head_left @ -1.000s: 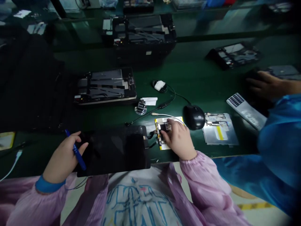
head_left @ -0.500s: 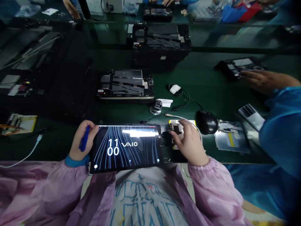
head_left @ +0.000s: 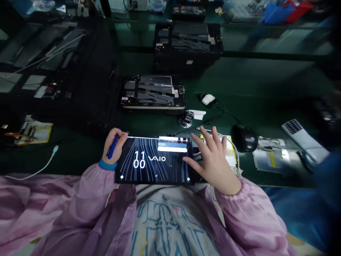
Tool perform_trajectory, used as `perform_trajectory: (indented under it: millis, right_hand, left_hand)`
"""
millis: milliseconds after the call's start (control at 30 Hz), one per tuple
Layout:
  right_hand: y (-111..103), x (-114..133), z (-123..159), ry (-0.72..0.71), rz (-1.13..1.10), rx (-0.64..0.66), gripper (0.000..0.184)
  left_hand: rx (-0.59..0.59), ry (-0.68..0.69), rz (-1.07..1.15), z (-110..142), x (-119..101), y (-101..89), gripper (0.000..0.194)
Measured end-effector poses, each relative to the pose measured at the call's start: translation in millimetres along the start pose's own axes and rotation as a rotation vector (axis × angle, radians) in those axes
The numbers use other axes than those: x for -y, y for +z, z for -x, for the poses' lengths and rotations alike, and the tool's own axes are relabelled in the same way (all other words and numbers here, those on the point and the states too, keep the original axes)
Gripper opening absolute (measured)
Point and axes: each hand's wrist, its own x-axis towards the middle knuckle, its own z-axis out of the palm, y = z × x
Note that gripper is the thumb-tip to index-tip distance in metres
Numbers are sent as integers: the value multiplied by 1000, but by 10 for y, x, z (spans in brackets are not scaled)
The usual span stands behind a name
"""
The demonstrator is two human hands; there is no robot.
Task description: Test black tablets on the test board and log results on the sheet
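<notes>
A lit tablet shows "11 00" and "VAIO" on a dark screen with pale wavy lines. My left hand grips its left edge, thumb at the upper left corner. Across that same hand lies a blue pen, tucked between the fingers. My right hand is open, fingers spread, hovering at the tablet's right edge; whether a fingertip touches the screen I cannot tell. Partly hidden behind my right hand is a yellow-edged board or battery, with a white cable curving around it.
Beyond the tablet lies an opened device stack, with a taller stack behind and a large one at left. A small stamp-like metal piece, a black round object, a silver panel and a white keypad device lie rightward.
My right hand has left the yellow-edged board and spread its fingers by the tablet's right side. The view has shifted left. A co-worker's hand at the right is no longer visible.
</notes>
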Motion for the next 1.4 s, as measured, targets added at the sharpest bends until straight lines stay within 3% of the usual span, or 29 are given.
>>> perform_trajectory:
  millis: [67, 233, 367, 733, 933, 1033, 1133, 1267, 1400]
  right_hand:
    - [3, 151, -14, -76, -66, 18, 64]
    - [83, 709, 22, -416, -179, 226, 62]
    - [192, 928, 1, -536, -164, 258, 59]
    - [243, 962, -30, -552, -170, 238, 44]
    - [269, 956, -15, -541, -192, 281, 45]
    - [207, 910, -74, -547, -272, 322, 59]
    - [119, 847, -279, -554, -393, 318, 76]
    - [147, 861, -757, -458, -347, 260, 49]
    - [341, 1044, -1211, -401, -291, 356, 31]
  left_hand:
    - [0, -3, -1, 8, 2, 4, 28]
    - [14, 5, 10, 26, 31, 5, 28]
    - [17, 34, 3, 40, 34, 6, 28]
    - [37, 56, 14, 80, 3, 6, 27]
    - [21, 112, 59, 75, 40, 12, 28]
    - [14, 104, 91, 76, 72, 20, 32]
    - [7, 67, 167, 87, 115, 32, 37]
    - [-16, 60, 237, 114, 149, 35, 43]
    - [-54, 100, 256, 141, 163, 18, 48]
